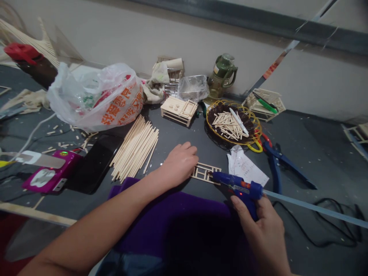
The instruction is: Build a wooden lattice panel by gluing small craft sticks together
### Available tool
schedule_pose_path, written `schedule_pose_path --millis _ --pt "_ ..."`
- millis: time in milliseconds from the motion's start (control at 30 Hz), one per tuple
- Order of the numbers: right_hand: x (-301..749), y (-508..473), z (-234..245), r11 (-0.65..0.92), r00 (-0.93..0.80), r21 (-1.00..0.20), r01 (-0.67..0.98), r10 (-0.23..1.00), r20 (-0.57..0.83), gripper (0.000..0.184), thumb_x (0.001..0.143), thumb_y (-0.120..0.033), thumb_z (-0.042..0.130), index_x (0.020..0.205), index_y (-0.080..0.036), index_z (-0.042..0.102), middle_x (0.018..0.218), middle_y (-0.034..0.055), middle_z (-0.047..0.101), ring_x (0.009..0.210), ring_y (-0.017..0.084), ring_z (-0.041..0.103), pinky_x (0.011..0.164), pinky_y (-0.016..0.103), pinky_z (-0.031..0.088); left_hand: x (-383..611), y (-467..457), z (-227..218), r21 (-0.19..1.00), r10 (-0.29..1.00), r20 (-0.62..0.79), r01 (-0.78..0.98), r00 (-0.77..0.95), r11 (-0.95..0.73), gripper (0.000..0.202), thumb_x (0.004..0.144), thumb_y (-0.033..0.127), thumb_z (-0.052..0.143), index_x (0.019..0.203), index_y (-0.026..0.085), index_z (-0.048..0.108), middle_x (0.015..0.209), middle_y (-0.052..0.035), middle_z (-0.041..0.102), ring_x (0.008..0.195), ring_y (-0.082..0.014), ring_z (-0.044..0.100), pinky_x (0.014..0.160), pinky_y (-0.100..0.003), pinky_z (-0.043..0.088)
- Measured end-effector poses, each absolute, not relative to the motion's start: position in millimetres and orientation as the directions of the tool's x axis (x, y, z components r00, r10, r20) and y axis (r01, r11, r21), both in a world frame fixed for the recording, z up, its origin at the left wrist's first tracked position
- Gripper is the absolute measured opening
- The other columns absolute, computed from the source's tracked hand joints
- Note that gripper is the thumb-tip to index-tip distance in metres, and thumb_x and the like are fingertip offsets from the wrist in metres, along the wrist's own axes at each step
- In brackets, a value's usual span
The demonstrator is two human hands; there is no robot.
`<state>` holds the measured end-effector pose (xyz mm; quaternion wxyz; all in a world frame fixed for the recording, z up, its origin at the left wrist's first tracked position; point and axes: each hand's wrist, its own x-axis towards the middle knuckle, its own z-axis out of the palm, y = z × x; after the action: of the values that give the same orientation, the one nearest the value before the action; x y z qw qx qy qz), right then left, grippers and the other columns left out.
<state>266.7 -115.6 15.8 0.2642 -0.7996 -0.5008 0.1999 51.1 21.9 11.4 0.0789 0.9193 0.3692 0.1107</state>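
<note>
My right hand (263, 228) grips a blue hot glue gun (237, 187) whose nozzle touches the right end of a small ladder-like frame of wooden sticks (205, 171) lying flat on the dark table (316, 153). A long glue stick (316, 209) juts out of the gun's back to the right. My left hand (179, 163) rests knuckles-up with curled fingers on the frame's left end, pressing it down.
A bundle of long wooden sticks (135, 147), a black phone (94, 163), a pink device (50, 174), a plastic bag (96, 97). A wire basket (233, 124) of short sticks, a small stick structure (178, 110), blue pliers (277, 163), crumpled paper (245, 166), purple cloth (172, 226).
</note>
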Motion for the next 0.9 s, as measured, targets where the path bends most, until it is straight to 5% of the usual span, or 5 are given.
schedule_pose_path --millis 900 --pt "245 -94 11 -0.351 0.372 -0.544 0.762 0.925 -0.075 0.049 0.081 -0.062 0.054 0.107 -0.021 0.062 0.094 0.0077 0.072 0.084 0.026 0.065 0.072 0.032 0.045 50 22 8 0.238 0.692 0.167 0.652 0.702 -0.719 0.016 0.087 0.018 0.057 0.073 0.016 0.063 0.084 -0.0066 0.058 0.086 -0.0219 0.045 0.065 -0.034 0.030"
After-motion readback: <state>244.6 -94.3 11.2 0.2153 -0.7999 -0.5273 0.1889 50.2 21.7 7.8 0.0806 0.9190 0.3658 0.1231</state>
